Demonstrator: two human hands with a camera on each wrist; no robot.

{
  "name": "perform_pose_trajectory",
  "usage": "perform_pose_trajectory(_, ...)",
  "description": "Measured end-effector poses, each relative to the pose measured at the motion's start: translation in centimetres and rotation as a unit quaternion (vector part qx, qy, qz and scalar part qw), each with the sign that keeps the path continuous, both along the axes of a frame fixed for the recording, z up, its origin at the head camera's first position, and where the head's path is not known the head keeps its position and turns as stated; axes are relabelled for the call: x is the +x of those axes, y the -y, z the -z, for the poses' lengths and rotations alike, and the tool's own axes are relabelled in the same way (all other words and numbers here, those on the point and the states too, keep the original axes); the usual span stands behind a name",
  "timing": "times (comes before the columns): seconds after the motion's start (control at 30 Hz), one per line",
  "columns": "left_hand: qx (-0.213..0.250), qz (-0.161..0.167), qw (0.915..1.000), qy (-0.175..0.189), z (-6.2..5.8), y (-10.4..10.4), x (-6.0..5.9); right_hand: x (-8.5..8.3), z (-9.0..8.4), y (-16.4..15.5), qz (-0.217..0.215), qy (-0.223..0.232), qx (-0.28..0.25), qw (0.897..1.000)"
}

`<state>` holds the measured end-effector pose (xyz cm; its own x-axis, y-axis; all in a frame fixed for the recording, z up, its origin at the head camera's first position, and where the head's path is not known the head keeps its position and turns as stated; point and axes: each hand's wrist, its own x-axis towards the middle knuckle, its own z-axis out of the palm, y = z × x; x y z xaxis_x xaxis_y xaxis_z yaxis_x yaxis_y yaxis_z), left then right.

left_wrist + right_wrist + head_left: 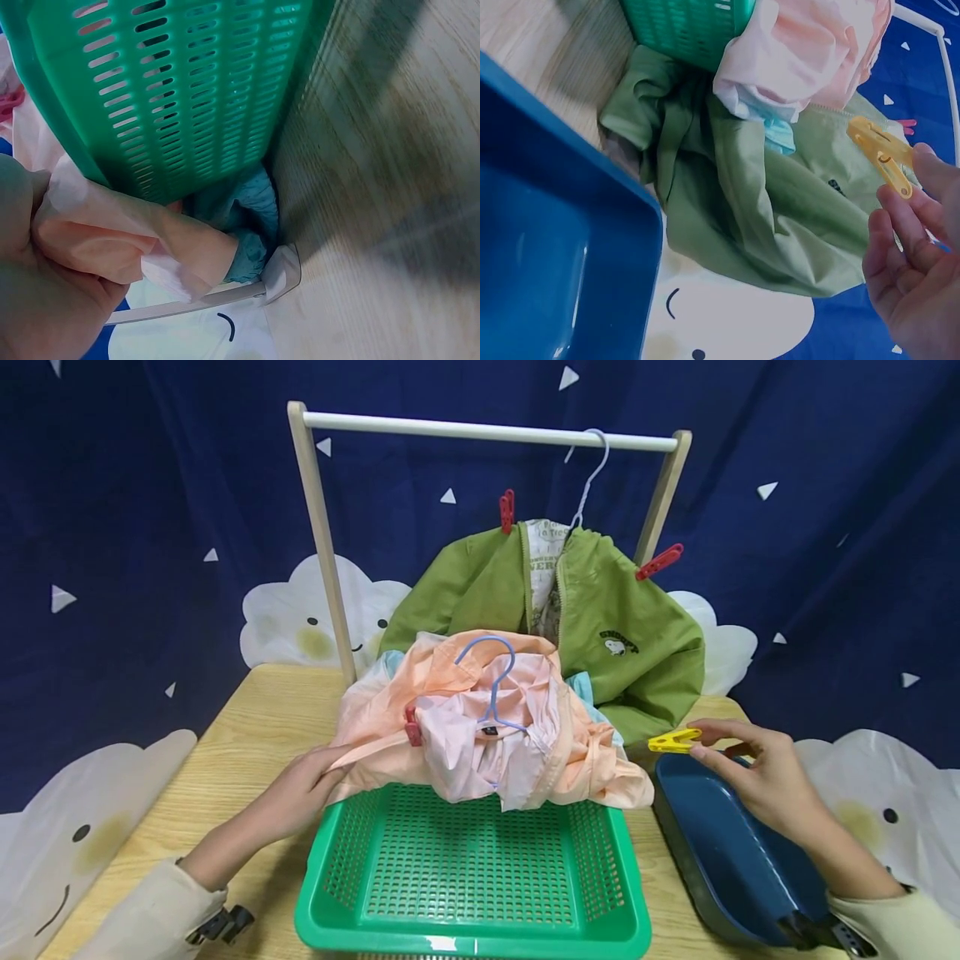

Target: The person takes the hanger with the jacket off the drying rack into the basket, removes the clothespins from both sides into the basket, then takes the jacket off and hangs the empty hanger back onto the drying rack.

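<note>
A peach and pink garment on a blue hanger lies heaped over the far edge of a green basket. A red clip is fixed to its left shoulder. My left hand grips the garment's left sleeve beside the basket. My right hand pinches a yellow clothespin above a blue tray; in the right wrist view the clothespin sits at my fingertips.
A green jacket hangs by a white hanger from a wooden rack's rail, with red clips on its shoulders. The jacket drapes onto the wooden table. A dark blue curtain is behind.
</note>
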<state>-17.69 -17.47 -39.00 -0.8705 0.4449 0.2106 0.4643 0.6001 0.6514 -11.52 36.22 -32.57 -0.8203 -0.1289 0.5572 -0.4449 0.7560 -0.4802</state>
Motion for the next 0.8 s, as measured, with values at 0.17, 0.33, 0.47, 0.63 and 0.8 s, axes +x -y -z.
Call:
perform_pose_trajectory(0.17, -0.003, 0.001, 1.0, 0.005, 0.2, -0.1, -0.1, -0.1, 0.0, -0.8, 0.006, 0.021, -0.01, 1.0)
perform_pose_trajectory(0.33, -0.006, 0.0, 1.0, 0.007, 0.2, -0.2, -0.1, -0.1, 0.1, -1.7, 0.006, 0.037, -0.012, 0.999)
perform_pose_trajectory(0.47, -0.005, -0.004, 0.9999, 0.011, 0.1, -0.2, -0.1, -0.2, 0.2, -2.4, 0.01, 0.049, -0.007, 0.999)
perform_pose_trajectory(0.63, -0.008, -0.006, 0.9999, 0.004, 0.1, -0.2, 0.0, -0.6, 0.5, -3.3, 0.013, 0.065, -0.001, 0.998)
perform_pose_trajectory(0.8, -0.006, -0.005, 1.0, 0.003, 0.1, -0.2, 0.0, -0.9, 0.9, -4.3, 0.019, 0.081, 0.001, 0.997)
